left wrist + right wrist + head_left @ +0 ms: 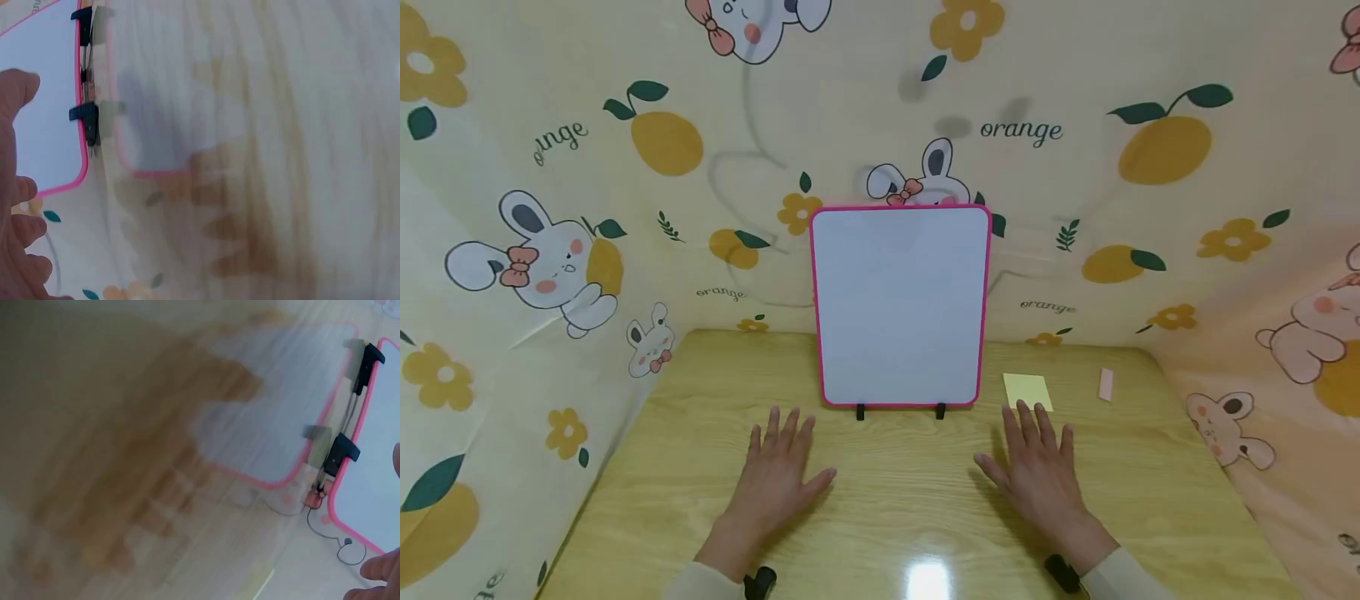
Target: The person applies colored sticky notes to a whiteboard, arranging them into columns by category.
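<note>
A white board with a pink rim [901,308] stands upright at the back of the wooden table, held by a stand with black clips [84,115]. My left hand [775,475] is spread in front of the board's left side, fingers straight, holding nothing. To the right, my right hand [1037,475] is likewise spread with nothing in it. Its fingertips overlap the near edge of a yellow sticky note [1028,390] in the head view; whether they touch it I cannot tell. A small pale pink strip [1106,385] lies farther right.
The glossy wooden table [895,492] mirrors the board and hands in both wrist views. A cloth [865,117] printed with rabbits, oranges and flowers covers the back and both sides. Dark wrist bands [762,582] show at the sleeves.
</note>
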A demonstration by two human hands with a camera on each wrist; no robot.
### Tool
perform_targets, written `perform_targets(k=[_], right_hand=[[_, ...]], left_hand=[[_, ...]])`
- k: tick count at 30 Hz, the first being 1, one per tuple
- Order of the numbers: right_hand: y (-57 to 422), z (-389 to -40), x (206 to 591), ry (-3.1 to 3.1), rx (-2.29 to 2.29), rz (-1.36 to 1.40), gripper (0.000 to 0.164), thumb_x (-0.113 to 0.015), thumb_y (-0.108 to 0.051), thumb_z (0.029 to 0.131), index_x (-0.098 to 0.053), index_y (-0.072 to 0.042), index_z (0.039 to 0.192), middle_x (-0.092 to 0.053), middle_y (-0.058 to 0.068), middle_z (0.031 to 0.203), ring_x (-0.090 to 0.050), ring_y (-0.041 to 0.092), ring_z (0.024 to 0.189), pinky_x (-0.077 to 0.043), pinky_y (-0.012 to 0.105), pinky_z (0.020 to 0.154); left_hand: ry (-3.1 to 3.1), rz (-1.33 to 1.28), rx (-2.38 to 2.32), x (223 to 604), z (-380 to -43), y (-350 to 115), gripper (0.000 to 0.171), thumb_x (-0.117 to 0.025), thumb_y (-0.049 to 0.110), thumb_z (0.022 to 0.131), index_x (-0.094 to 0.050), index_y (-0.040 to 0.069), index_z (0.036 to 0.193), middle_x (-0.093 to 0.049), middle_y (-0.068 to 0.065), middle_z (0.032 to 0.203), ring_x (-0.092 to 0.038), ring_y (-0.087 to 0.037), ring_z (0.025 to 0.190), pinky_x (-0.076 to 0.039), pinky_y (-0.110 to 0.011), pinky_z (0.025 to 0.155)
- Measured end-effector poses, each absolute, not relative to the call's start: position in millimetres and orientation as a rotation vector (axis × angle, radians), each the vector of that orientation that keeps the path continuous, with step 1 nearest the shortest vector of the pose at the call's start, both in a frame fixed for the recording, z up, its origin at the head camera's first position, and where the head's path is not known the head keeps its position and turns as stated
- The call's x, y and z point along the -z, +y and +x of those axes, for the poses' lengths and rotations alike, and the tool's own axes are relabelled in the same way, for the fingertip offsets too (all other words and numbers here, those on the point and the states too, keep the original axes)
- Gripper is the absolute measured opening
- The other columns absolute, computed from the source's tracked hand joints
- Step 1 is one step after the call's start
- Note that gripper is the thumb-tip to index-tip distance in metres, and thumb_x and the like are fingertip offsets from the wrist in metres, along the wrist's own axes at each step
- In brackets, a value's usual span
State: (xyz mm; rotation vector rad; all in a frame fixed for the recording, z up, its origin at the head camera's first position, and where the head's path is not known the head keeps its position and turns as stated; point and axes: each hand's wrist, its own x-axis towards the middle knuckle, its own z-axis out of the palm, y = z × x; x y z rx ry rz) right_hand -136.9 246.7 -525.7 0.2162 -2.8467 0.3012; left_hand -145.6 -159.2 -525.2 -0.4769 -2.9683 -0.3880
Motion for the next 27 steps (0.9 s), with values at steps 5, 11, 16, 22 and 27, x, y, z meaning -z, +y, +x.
perform_targets(k=[5,11,16,22,27], right_hand=[[251.6,-142.4,526.8,-2.804,-0.274,0.243,0.082,-0.068,-0.052,0.099,-0.045,0.004,0.155,-0.043,0.031,0.160,-0.034,0.054,0.150,-0.026,0.081,0.117],[267.6,-153.7,530.4,-2.748,-0.236,0.313,0.076,-0.077,-0.040,0.096,-0.052,0.014,0.144,-0.053,0.036,0.148,-0.051,0.057,0.137,-0.045,0.074,0.110],[282.3,-165.7,533.8,-2.771,-0.217,0.301,0.074,-0.076,-0.037,0.097,-0.051,0.016,0.143,-0.054,0.037,0.146,-0.052,0.057,0.135,-0.046,0.071,0.109],[293.1,-177.5,534.4,-2.817,-0.242,0.286,0.074,-0.073,-0.036,0.098,-0.049,0.016,0.145,-0.052,0.037,0.148,-0.050,0.057,0.137,-0.044,0.074,0.110],[302.0,-188.4,536.1,-2.930,-0.249,0.260,0.079,-0.067,-0.039,0.102,-0.041,0.015,0.152,-0.044,0.037,0.156,-0.041,0.057,0.144,-0.036,0.077,0.115]], left_hand=[[-2.911,-0.555,0.526,530.4,-140.9,-144.5,0.078,-0.064,0.052,0.101,-0.044,0.005,0.160,-0.040,-0.023,0.165,-0.024,-0.048,0.159,-0.024,-0.065,0.129],[-2.865,-0.680,0.541,534.4,-141.8,-119.5,0.076,-0.065,0.047,0.101,-0.044,0.002,0.159,-0.045,-0.023,0.162,-0.032,-0.046,0.156,-0.029,-0.061,0.129],[-2.860,-0.781,0.557,534.2,-142.1,-97.2,0.075,-0.065,0.046,0.102,-0.044,0.000,0.158,-0.046,-0.023,0.161,-0.035,-0.045,0.155,-0.031,-0.059,0.128],[-2.901,-0.874,0.568,536.5,-143.7,-71.4,0.076,-0.062,0.049,0.102,-0.043,0.001,0.159,-0.044,-0.023,0.163,-0.033,-0.044,0.156,-0.031,-0.056,0.129],[-2.973,-0.915,0.506,541.1,-147.5,-55.3,0.079,-0.057,0.054,0.104,-0.038,0.005,0.163,-0.039,-0.018,0.168,-0.029,-0.037,0.159,-0.027,-0.052,0.132]])
